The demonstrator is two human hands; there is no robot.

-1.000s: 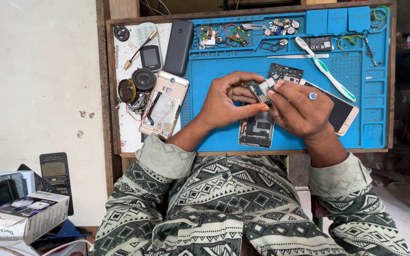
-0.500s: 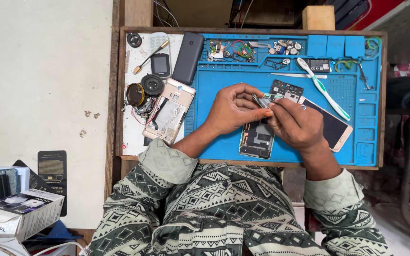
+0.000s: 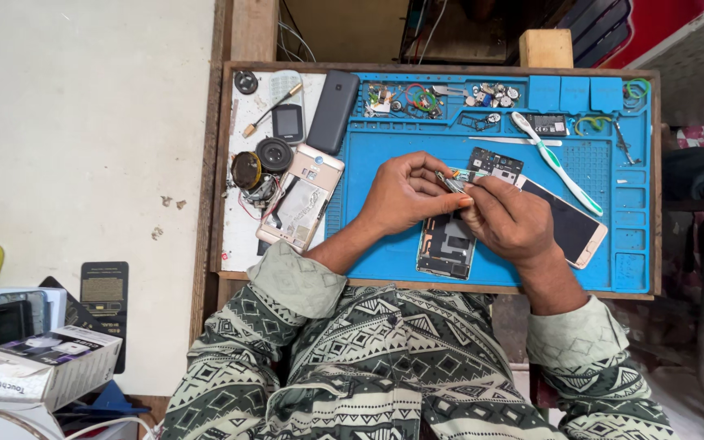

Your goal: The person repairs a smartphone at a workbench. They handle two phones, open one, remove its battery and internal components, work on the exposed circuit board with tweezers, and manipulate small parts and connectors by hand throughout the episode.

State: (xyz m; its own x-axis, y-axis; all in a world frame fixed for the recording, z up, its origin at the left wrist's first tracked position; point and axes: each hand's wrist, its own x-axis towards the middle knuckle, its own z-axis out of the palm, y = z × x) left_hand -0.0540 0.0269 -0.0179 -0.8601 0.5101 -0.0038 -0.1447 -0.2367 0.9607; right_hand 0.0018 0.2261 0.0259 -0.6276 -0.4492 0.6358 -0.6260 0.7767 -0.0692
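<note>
Broadly, a blue repair mat (image 3: 385, 244) fills the centre of the frame on a small wooden bench (image 3: 234, 37), with the person's patterned sleeves coming up from the bottom edge. On the mat lie an opened phone body (image 3: 446, 244) just below the hands, a phone with a dark screen (image 3: 568, 224) to the right and partly under the wrist, and a white toothbrush (image 3: 552, 159) above it. At mid-frame the left hand (image 3: 405, 195) pinches a small circuit part (image 3: 459, 179) between thumb and fingertips, closed tight on it; the right hand (image 3: 511, 220) meets it with fingers curled, seemingly around a thin tool, though I cannot tell what. The part is held above the open phone, so a slip could likely drop it among the loose bits, or a hard press could bend it. The tool tip and the contact point are hidden by fingers.
</note>
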